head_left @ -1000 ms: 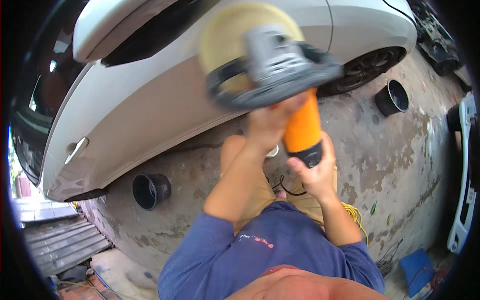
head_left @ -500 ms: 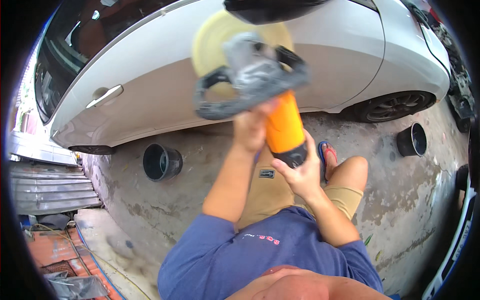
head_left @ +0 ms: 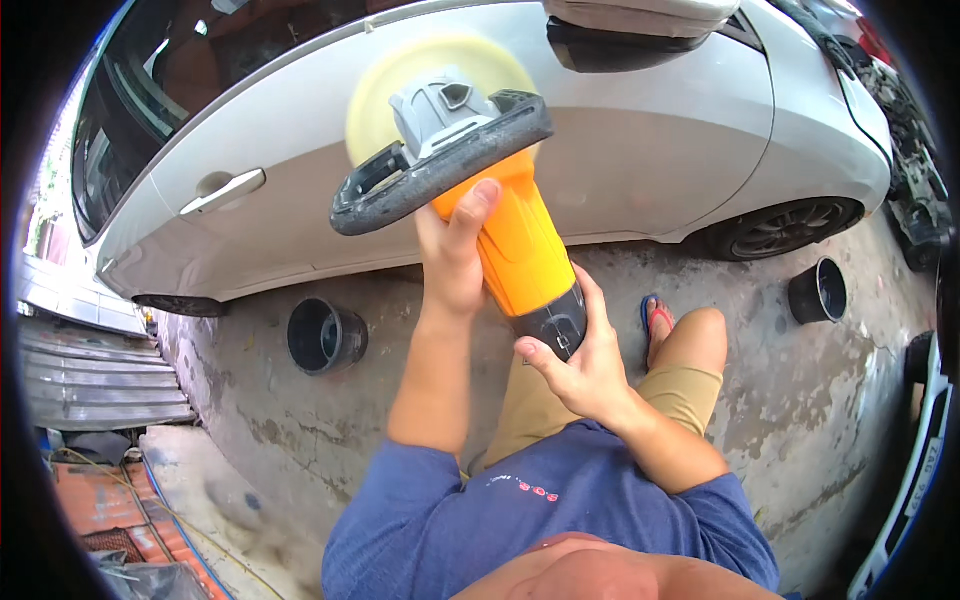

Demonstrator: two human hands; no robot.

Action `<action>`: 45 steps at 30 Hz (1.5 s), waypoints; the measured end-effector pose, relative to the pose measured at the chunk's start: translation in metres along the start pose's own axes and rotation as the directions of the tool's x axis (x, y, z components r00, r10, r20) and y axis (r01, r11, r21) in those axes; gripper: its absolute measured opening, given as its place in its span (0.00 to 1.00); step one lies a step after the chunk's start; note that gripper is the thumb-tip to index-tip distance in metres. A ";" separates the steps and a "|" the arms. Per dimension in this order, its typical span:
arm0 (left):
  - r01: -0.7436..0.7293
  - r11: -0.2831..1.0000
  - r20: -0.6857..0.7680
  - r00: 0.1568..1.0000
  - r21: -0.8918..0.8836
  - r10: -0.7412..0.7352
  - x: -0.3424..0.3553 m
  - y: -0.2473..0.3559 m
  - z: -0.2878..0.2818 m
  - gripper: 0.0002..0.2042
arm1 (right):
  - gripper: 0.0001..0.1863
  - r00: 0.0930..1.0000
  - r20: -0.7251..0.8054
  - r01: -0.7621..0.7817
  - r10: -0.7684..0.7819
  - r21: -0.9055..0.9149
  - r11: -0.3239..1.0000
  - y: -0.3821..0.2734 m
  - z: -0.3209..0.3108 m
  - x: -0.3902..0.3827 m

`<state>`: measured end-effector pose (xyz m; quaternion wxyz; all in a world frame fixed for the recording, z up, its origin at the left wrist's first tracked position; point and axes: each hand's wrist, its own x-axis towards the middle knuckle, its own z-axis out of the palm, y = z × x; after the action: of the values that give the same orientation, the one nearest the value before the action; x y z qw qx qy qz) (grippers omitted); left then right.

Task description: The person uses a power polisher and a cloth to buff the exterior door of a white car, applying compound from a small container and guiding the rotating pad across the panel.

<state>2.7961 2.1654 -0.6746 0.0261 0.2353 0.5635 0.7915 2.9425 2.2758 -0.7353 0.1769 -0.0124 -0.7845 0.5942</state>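
Observation:
Both hands hold an orange and black car polisher [head_left: 522,235] with a grey gear head and a black loop handle. My left hand [head_left: 455,245] is closed round its body just behind the loop handle, thumb on top. Round the black rear end my right hand [head_left: 585,365] is wrapped. The round yellow foam pad [head_left: 375,90] faces the silver-white car door [head_left: 300,180]; whether it touches the panel cannot be told, since the tool covers the contact. A door handle [head_left: 225,192] lies left of the pad, and the wing mirror [head_left: 640,40] to its upper right.
A black bucket [head_left: 325,338] stands on the concrete at left, another black bucket [head_left: 820,290] at right near the car's wheel [head_left: 790,230]. Corrugated metal sheets [head_left: 100,375] lie at far left. A second vehicle's bumper [head_left: 915,480] edges the right side.
The polisher has moved left along the door, away from the mirror, with both hands still on it. Its body looks sharper now, and the loop handle is more tilted.

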 end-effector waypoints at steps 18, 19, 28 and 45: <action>0.091 0.992 0.111 0.990 -0.089 -0.081 0.020 0.006 0.002 0.28 | 0.52 0.997 -0.009 -0.080 0.082 0.129 0.988 -0.004 0.005 0.006; 0.098 0.991 0.070 0.993 -0.089 -0.092 0.017 0.006 0.003 0.28 | 0.52 0.993 -0.005 -0.119 0.121 0.168 0.979 -0.004 0.004 0.004; 0.214 0.948 0.085 0.976 -0.235 -0.200 -0.004 -0.005 -0.013 0.32 | 0.53 0.999 0.000 -0.042 0.043 0.186 0.982 -0.003 0.002 0.005; -0.587 -0.051 0.481 0.607 0.808 0.633 -0.018 0.051 -0.014 0.23 | 0.52 0.984 -0.075 -0.118 0.164 0.421 0.899 0.017 -0.007 -0.016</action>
<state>2.8177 2.1291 -0.6386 -0.4788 0.4111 0.7384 0.2377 2.9562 2.2840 -0.7538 0.1742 -0.0638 -0.6267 0.7569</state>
